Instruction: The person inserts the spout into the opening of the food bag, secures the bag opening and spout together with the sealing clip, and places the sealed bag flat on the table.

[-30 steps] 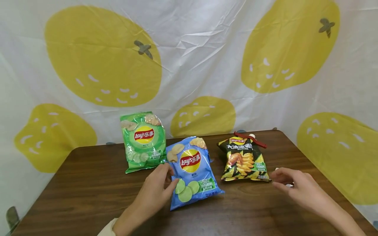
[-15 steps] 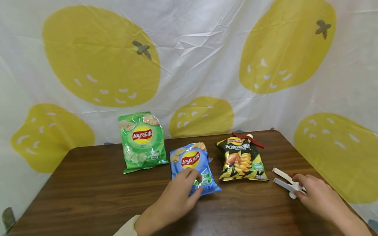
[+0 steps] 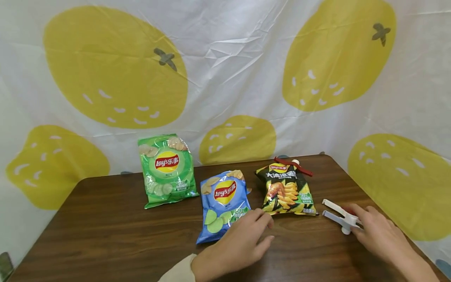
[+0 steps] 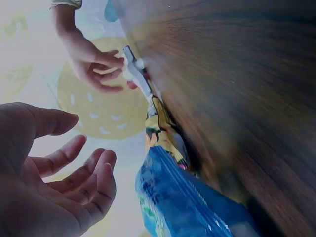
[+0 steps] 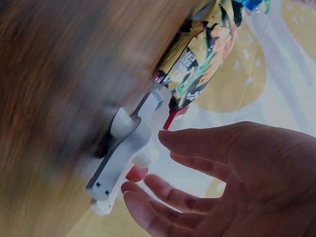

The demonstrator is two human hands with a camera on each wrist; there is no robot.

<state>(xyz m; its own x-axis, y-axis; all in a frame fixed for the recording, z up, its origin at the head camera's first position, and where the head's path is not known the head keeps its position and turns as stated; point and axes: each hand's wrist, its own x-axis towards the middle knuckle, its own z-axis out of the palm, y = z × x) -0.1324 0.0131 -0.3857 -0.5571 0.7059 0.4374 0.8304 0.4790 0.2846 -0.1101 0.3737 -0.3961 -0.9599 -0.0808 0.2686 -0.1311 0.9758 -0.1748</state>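
My left hand (image 3: 241,241) hovers at the lower right corner of a blue Lay's chip bag (image 3: 223,201), its fingers loosely bent. Nothing is between those fingers in the left wrist view, where the blue bag (image 4: 173,197) lies beside them. Over at the right, my right hand (image 3: 380,233) is beside a white bag clip (image 3: 334,206) and a light grey bag clip (image 3: 336,218) on the table. Its thumb and fingers are spread apart near the grey clip (image 5: 123,150) in the right wrist view. A red round part (image 5: 137,173) shows close to the fingertips.
A green Lay's bag (image 3: 167,170) leans at the back left against the lemon-print cloth (image 3: 232,78). Right of the blue bag lies a black and yellow chip bag (image 3: 287,190), with a red bag clip (image 3: 297,167) at its top right. All are on a dark wooden table (image 3: 105,231).
The left hand has slid right across the blue bag, which has shifted and turned slightly. My right hand has moved right and down, bringing the white and grey clips into view.
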